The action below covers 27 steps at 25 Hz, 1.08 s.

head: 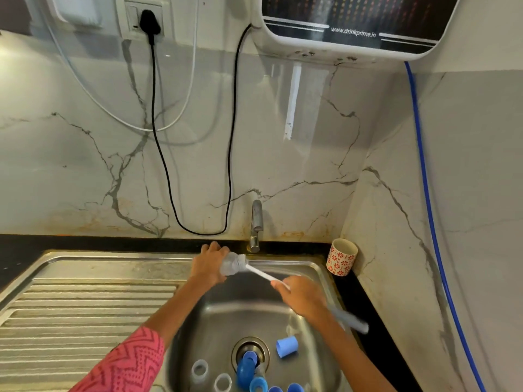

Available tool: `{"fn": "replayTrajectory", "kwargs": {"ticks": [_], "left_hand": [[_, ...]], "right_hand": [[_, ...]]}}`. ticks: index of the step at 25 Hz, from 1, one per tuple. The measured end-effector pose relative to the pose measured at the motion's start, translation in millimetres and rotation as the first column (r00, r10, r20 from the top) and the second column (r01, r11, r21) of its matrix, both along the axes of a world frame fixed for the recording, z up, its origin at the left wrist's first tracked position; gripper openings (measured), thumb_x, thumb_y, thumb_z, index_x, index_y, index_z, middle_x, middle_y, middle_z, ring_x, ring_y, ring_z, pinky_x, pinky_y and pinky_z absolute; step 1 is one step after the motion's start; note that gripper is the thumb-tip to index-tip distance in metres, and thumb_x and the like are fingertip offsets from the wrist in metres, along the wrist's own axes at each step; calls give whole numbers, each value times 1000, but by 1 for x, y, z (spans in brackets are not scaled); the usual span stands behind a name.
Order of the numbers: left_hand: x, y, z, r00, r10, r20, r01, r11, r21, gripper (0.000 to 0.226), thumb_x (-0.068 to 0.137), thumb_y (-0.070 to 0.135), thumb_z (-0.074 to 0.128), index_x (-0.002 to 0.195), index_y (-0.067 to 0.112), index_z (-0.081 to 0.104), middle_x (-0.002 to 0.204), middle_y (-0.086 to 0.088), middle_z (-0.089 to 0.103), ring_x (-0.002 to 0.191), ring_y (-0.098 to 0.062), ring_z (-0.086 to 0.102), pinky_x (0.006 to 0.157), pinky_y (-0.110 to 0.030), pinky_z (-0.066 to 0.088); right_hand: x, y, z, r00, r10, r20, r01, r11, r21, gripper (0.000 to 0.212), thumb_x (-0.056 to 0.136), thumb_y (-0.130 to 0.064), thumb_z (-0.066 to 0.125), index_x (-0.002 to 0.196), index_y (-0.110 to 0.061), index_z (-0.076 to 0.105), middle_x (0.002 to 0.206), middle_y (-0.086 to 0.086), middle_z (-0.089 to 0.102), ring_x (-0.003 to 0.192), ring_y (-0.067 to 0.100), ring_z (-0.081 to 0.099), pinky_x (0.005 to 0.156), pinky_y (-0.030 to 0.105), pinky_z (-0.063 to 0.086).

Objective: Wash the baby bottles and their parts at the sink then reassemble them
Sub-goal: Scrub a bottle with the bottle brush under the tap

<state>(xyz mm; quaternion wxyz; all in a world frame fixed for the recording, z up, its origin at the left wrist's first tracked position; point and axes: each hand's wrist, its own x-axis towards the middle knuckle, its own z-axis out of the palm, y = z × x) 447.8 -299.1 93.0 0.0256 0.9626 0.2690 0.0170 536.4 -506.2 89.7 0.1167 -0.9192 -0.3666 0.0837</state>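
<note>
My left hand grips a clear baby bottle held on its side over the back of the sink, its mouth pointing right. My right hand holds a bottle brush by its white and grey handle; the bristle head sits at the bottle's mouth. On the basin floor lie a light blue cap, blue collars and parts around the drain, and two clear rings.
A steel tap stands just behind the bottle. A red-patterned cup sits on the black counter at the right. The ribbed drainboard lies to the left. Cables hang on the marble wall; a water purifier is mounted above.
</note>
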Motion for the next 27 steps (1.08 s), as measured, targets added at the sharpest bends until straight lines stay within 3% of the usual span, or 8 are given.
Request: {"fn": "replayTrajectory", "kwargs": {"ticks": [2, 4, 7, 9, 12, 16, 20, 27], "left_hand": [[6, 1, -5, 995, 46, 87, -51, 998, 49, 65, 76, 26, 73, 132, 24, 41, 134, -3, 37, 124, -21, 36, 95, -32, 45], [9, 1, -11, 994, 26, 111, -40, 992, 123, 60, 78, 22, 71, 131, 22, 41, 135, -3, 37, 125, -20, 36, 95, -30, 44], [10, -1, -25, 996, -21, 91, 0, 973, 230, 60, 80, 20, 68, 132, 20, 39, 136, -3, 40, 127, -20, 36, 94, -30, 44], [9, 0, -31, 997, -49, 53, 33, 962, 272, 60, 82, 19, 66, 134, 18, 36, 138, -4, 39, 129, -20, 35, 96, -32, 43], [8, 0, -34, 997, -77, 26, 66, 957, 284, 64, 83, 18, 65, 138, 16, 31, 141, -6, 36, 132, -22, 32, 100, -34, 41], [11, -2, -34, 1000, -15, 26, 9, 975, 221, 70, 78, 20, 71, 136, 18, 32, 137, -3, 39, 128, -21, 35, 93, -33, 47], [2, 8, -32, 979, -25, -204, 34, 999, 42, 73, 74, 26, 75, 137, 18, 38, 133, -5, 49, 122, -21, 46, 101, -33, 42], [3, -8, -38, 996, 90, -25, -93, 927, -364, 60, 71, 40, 75, 121, 12, 56, 113, -6, 62, 101, -19, 59, 86, -29, 49]], "right_hand": [[-15, 4, -3, 893, -101, -438, 173, 977, 128, 46, 97, -52, 37, 63, -23, 47, 56, -6, 42, 47, 7, 38, 47, 21, 34], [-28, 0, -6, 560, -101, -822, 356, 926, 128, 47, 96, -51, 41, 63, -19, 47, 50, -7, 36, 37, 5, 28, 36, 16, 22], [-29, -10, -12, 231, -65, -971, 386, 922, 30, 50, 96, -52, 41, 60, -18, 44, 47, -8, 29, 36, 3, 21, 33, 14, 15], [-30, -14, -13, 283, -106, -953, 376, 927, 8, 51, 96, -53, 39, 61, -17, 42, 46, -8, 30, 35, 3, 20, 33, 14, 14], [-35, -16, -13, 564, -166, -809, 369, 927, 67, 50, 96, -53, 38, 62, -17, 45, 45, -8, 37, 34, 4, 27, 35, 17, 19], [-34, -21, -8, 967, -136, -215, 144, 989, 21, 51, 98, -53, 29, 71, -18, 53, 66, -3, 48, 62, 15, 48, 53, 25, 35], [-28, -36, -5, 982, -20, 190, 44, 991, -123, 54, 100, -51, 24, 103, -13, 62, 94, 6, 67, 88, 23, 64, 73, 30, 47], [-31, -24, -26, 988, -150, 25, 150, 989, 10, 58, 99, -53, 22, 101, -12, 64, 86, 4, 62, 80, 22, 58, 71, 31, 44]]}}
